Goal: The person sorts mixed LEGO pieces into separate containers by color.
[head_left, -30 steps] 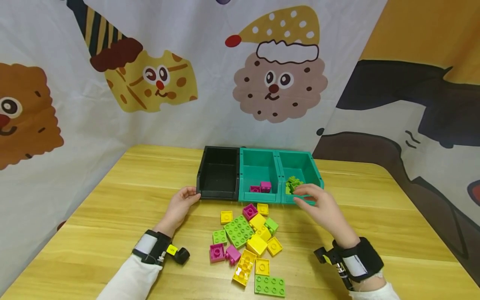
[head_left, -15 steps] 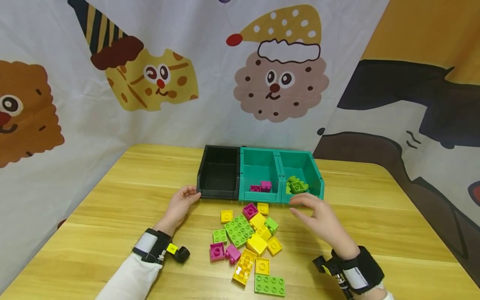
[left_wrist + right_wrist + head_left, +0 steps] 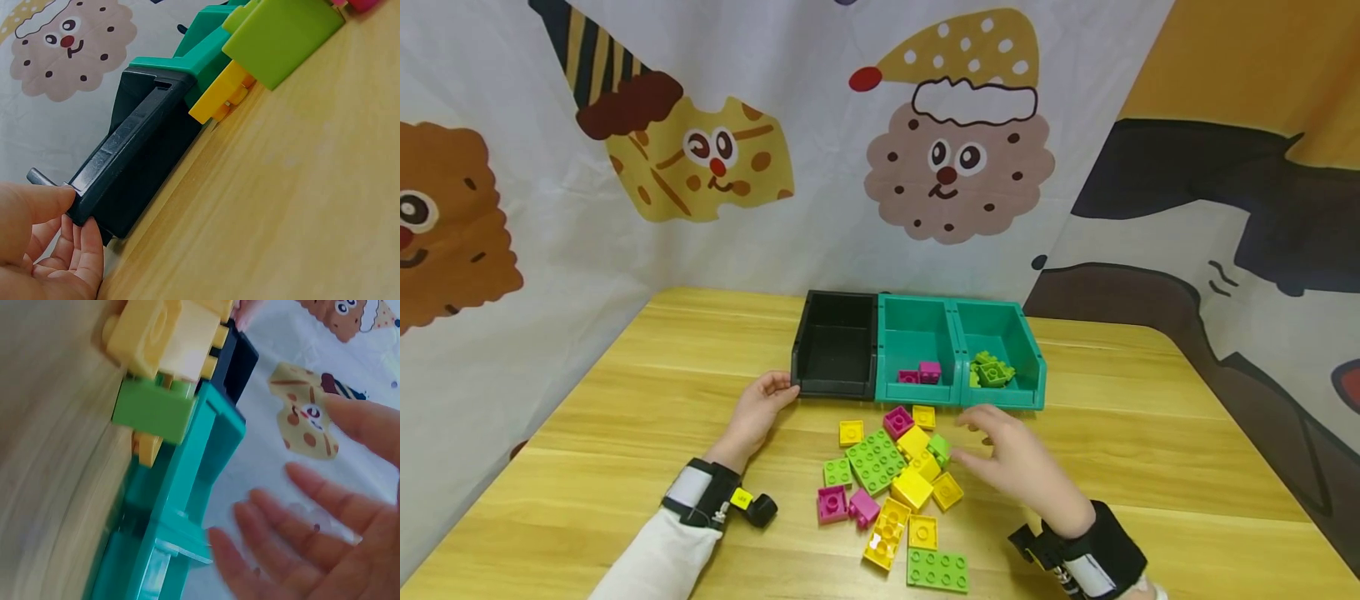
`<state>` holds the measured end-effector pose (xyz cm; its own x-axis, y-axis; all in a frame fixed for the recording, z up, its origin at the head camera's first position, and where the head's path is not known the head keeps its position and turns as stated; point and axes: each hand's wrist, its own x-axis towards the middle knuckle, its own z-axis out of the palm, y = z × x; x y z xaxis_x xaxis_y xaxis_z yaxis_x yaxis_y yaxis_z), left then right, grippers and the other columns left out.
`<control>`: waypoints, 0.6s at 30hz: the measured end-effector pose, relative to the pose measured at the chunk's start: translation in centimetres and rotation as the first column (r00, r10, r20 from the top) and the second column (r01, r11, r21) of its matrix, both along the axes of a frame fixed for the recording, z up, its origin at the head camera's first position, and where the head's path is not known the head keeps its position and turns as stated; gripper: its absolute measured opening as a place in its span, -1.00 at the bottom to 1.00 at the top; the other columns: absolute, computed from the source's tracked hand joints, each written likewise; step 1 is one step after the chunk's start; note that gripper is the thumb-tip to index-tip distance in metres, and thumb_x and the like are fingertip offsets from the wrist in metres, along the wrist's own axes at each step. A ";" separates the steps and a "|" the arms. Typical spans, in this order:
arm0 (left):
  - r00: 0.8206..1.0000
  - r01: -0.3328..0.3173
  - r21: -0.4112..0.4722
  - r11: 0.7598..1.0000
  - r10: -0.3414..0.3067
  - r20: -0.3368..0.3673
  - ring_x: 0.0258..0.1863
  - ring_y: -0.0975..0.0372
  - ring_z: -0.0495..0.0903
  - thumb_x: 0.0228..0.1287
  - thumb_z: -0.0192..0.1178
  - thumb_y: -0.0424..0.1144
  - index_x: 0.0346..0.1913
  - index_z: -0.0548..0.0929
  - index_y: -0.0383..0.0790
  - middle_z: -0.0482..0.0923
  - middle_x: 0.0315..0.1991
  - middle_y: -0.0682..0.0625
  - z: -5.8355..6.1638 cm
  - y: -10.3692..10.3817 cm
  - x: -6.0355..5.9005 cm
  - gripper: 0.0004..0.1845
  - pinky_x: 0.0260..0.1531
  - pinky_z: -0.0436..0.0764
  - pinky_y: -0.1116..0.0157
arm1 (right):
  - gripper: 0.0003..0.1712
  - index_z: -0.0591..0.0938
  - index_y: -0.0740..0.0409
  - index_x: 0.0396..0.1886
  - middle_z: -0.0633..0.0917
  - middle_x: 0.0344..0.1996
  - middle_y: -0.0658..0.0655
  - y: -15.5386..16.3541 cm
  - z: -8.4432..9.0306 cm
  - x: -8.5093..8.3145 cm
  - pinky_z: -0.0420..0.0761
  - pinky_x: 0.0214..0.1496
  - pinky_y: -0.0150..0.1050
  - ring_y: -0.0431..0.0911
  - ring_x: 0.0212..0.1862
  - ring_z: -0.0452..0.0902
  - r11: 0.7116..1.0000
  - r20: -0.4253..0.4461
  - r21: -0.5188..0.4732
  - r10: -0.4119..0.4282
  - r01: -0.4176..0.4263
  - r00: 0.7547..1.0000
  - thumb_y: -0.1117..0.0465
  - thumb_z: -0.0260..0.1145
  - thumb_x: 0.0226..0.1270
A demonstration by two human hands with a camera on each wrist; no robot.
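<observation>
Left hand [image 3: 758, 412]: rests on the surface at the front left corner of the black bin [image 3: 836, 345]; in the left wrist view the thumb lies on the bin's front rim and the fingers curl against its front wall, gripping the corner.
Right hand [image 3: 1011, 458]: fingers spread and relaxed, holding nothing; hovers just right of the brick pile, fingertips near a small green brick [image 3: 940, 448].
Black bin: leftmost of three bins set side by side at the far side of the surface [image 3: 625, 433]; no bricks visible inside.
Middle teal bin [image 3: 916, 350]: touches the black bin; holds magenta bricks [image 3: 922, 372] at its front.
Right teal bin [image 3: 1003, 352]: touches the middle bin; holds green bricks [image 3: 988, 370].
Brick pile [image 3: 891, 479]: loose yellow, green and magenta bricks on the surface in front of the bins, between the two hands.
Large green plate [image 3: 877, 461]: lies flat in the pile, studs up.
Green flat brick [image 3: 937, 571]: nearest the person, at the pile's near edge.
Backdrop: printed cloth with cartoon biscuit figures behind the surface.
</observation>
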<state>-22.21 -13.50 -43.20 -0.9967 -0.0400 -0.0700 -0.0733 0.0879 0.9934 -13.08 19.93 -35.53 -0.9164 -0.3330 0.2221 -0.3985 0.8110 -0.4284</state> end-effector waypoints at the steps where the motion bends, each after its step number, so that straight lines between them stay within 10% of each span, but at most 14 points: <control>1: 1.000 0.000 0.002 1.000 0.000 0.001 -0.20 0.30 0.40 0.31 0.12 -0.41 -0.02 0.45 -0.46 0.45 -0.24 0.00 0.0 0.0 0.0 -0.76 -0.22 0.46 0.51 | -0.56 0.62 0.20 -0.08 0.65 -0.11 0.10 -0.2 0.0 0.1 0.62 -0.15 -0.15 -0.01 -0.12 0.57 1.000 0.036 0.006 -0.018 0.018 0.999 0.10 0.46 0.06; 9: 1.000 -0.001 -0.009 1.000 0.001 0.005 -0.20 0.30 0.39 0.31 0.13 -0.39 0.00 0.45 -0.44 0.45 -0.22 0.01 0.0 -0.1 0.2 -0.74 -0.22 0.45 0.50 | -0.31 0.61 0.27 -0.07 0.66 -0.16 0.16 -1.8 -0.6 0.6 0.62 -0.16 -0.11 -0.04 -0.18 0.57 0.988 0.298 0.100 -0.144 0.119 0.944 -0.10 0.54 -0.12; 18: 1.000 0.008 -0.009 1.000 -0.008 0.007 -0.20 0.31 0.39 0.31 0.14 -0.37 0.00 0.44 -0.44 0.45 -0.22 0.02 0.0 -0.1 0.2 -0.73 -0.23 0.45 0.50 | -0.36 0.60 0.26 -0.16 0.62 -0.38 0.06 -2.4 -1.8 0.4 0.54 -0.31 -0.22 -0.15 -0.38 0.44 0.987 0.309 0.095 -0.153 0.130 0.939 -0.09 0.55 -0.13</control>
